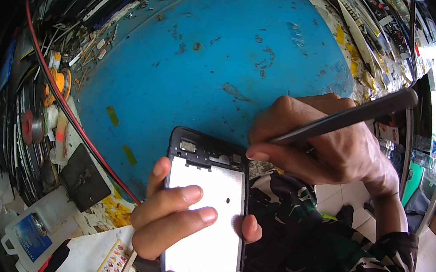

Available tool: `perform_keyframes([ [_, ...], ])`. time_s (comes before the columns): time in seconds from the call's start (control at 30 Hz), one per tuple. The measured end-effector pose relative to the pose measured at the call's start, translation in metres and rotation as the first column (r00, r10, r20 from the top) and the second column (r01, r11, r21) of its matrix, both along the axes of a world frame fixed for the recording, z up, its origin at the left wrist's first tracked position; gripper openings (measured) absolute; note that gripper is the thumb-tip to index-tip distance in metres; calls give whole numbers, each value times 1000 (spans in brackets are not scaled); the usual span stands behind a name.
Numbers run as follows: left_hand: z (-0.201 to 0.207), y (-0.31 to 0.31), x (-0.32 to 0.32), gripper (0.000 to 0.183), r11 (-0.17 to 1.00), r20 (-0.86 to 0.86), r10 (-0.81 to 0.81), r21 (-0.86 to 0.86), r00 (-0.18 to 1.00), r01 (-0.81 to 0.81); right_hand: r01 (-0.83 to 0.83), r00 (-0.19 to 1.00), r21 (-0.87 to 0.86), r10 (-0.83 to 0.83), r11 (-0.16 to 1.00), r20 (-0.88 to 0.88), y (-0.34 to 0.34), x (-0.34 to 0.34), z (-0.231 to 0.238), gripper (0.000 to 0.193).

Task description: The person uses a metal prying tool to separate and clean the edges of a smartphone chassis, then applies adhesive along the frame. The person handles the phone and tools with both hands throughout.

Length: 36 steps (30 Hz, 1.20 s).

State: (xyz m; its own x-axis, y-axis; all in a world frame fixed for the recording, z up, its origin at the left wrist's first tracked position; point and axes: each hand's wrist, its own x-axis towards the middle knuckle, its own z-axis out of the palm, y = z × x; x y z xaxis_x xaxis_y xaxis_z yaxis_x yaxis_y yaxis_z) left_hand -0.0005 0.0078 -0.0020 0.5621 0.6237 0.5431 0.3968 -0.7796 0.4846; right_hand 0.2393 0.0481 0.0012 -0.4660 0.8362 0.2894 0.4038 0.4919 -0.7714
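A black phone frame point(216, 190) with a bright white panel is held aslant at the near edge of a blue mat point(195, 79), its top end pointing toward the mat. The left hand point(172, 230) grips it from below, fingers curled over the left edge onto the white panel, thumb against the right edge. The right hand point(333, 152) is closed around a slim dark tool point(366, 112), its thumb tip just beside the frame's top right corner; whether they touch, I cannot tell.

Ahead of both hands the mat opens wide, marked by dark stains and green tape strips point(112, 116). A red cable point(66, 107) bounds its left side and runs down near the left fingers. Beyond it crowd an orange spool point(63, 84), a black flat piece point(84, 178) and a white bottle point(32, 238). A row of tools point(367, 9) lines the far right edge. Below the right hand lies camouflage cloth point(304, 233), with floor tiles point(338, 197) beside it.
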Motion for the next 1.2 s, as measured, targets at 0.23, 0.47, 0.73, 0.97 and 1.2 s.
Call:
perform_keyframes([
  [0.23, -7, -7, 16, 87, 960, 19, 248, 129, 969, -249, -7, 998, -128, -2, 992, -64, -2, 2, -3, 12],
  [0.47, -11, -6, 16, 84, 957, 20, 234, 170, 972, -234, -7, 1000, -194, 6, 981, -8, -5, 5, 3, 14],
  [0.73, -9, -8, 15, 86, 961, -1, 232, 156, 973, -229, -26, 1000, -199, 24, 980, -15, -3, 5, 3, 16],
  [0.97, 3, -6, 14, 85, 968, -148, 251, 50, 957, -246, -8, 1000, -65, 6, 998, -21, -1, 0, 0, 15],
  [1.2, 7, -3, 19, 80, 965, -218, 262, 34, 940, -260, -44, 998, -26, 43, 999, -48, -1, 1, -2, 13],
])
